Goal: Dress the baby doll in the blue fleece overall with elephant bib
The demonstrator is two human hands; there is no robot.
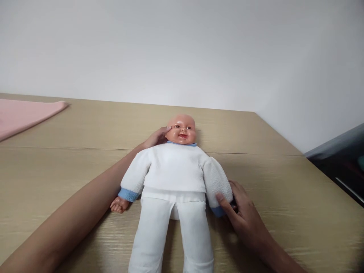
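Observation:
A baby doll (176,167) lies on its back, dressed in a fleecy white top with blue trim and white trousers. Its bald plastic head (186,127) faces up. My left hand (157,137) holds the side of that head, with the thumb by the cheek and the other fingers hidden behind it. Lower down on the other side, my right hand (244,210) grips the doll's sleeve (217,178) just above the blue cuff, thumb on top. The doll's other arm rests against my left forearm, its small fist showing.
The doll lies on a light wooden table (93,129) with a seam across it. Folded pink cloth (25,115) lies at the far left. A pale wall (176,49) stands behind the table. Beyond the right edge is a dark object (341,163) I cannot make out.

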